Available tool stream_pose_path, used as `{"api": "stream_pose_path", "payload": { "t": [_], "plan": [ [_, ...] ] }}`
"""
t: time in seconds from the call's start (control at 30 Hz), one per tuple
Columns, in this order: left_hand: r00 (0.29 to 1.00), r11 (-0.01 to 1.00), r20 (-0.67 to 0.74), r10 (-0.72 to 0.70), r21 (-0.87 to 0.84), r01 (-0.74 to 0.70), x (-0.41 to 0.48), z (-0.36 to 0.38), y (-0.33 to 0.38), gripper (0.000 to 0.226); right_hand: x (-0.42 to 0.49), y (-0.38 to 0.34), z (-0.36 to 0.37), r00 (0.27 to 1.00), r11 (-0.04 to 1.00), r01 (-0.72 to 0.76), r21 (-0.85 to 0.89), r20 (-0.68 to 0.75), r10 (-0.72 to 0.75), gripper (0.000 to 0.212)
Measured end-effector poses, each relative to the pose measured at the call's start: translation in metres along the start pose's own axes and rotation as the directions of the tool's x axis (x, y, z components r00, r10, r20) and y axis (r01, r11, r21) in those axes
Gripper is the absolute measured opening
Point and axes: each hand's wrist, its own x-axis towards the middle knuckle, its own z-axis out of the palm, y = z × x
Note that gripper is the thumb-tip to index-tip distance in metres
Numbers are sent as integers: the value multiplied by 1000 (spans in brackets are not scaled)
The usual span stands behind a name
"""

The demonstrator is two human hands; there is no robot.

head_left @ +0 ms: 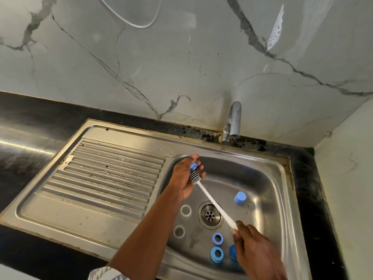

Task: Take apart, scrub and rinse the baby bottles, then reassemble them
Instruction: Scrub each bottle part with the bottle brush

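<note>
My left hand (184,176) holds a small blue cap (193,165) over the left side of the steel sink basin (268,178). My right hand (255,253) grips the white handle of a bottle brush (214,203), and its grey bristle head (195,177) lies against the cap in my left palm. On the basin floor lie a blue cap (240,198), two blue rings (217,238) (217,254), a darker blue piece (232,252) partly hidden by my right hand, and two clear round parts (185,210) (179,231).
The drain (210,215) sits in the middle of the basin. A chrome tap (232,122) stands behind it, with no water running. A ribbed draining board (105,178) lies to the left, set in a black counter (24,126). A marble wall rises behind.
</note>
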Motion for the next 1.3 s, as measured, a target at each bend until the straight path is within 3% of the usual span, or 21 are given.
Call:
{"api": "stream_pose_path", "payload": {
  "t": [0.13, 0.3, 0.43, 0.53, 0.67, 0.73, 0.83, 0.93, 1.07, 1.3],
  "plan": [
    [996, 1000, 87, 17, -15, -16, -3, 1, 2, 5, 11, 12, -13, 946, 969, -210, 131, 279, 167, 37],
    [983, 995, 181, -18, -96, 36, -4, -2, 2, 13, 20, 17, -16, 915, 887, -342, 309, 326, 239, 42],
    [985, 982, 171, -36, -178, 67, -5, -4, 3, 17, 27, 6, -17, 841, 708, -494, 505, 484, 241, 38],
    [996, 985, 73, -42, -164, 53, -4, -8, 1, 15, 26, 2, -16, 764, 599, -604, 526, 595, 248, 37],
    [998, 998, -69, -11, -69, 7, 2, -18, -4, 18, 18, 8, -14, 818, 742, -523, 419, 491, 299, 36],
    [996, 1000, -91, -1, -18, -1, 3, -19, -8, 19, 14, 7, -16, 840, 784, -493, 378, 442, 315, 46],
    [996, 1000, -88, -5, 7, 6, -3, -12, -15, 34, 9, 2, -15, 895, 842, -405, 356, 342, 286, 58],
    [991, 998, -128, 33, 53, -27, -6, -3, -17, 51, 7, 1, -11, 950, 918, -277, 285, 223, 217, 52],
    [982, 990, -170, 88, 120, -68, -6, 2, -13, 50, 8, 11, -10, 974, 947, -206, 245, 140, 176, 52],
    [987, 990, -119, 111, 102, -99, -14, 2, -6, 42, 13, 15, -20, 959, 916, -272, 294, 166, 232, 57]
  ]
}}
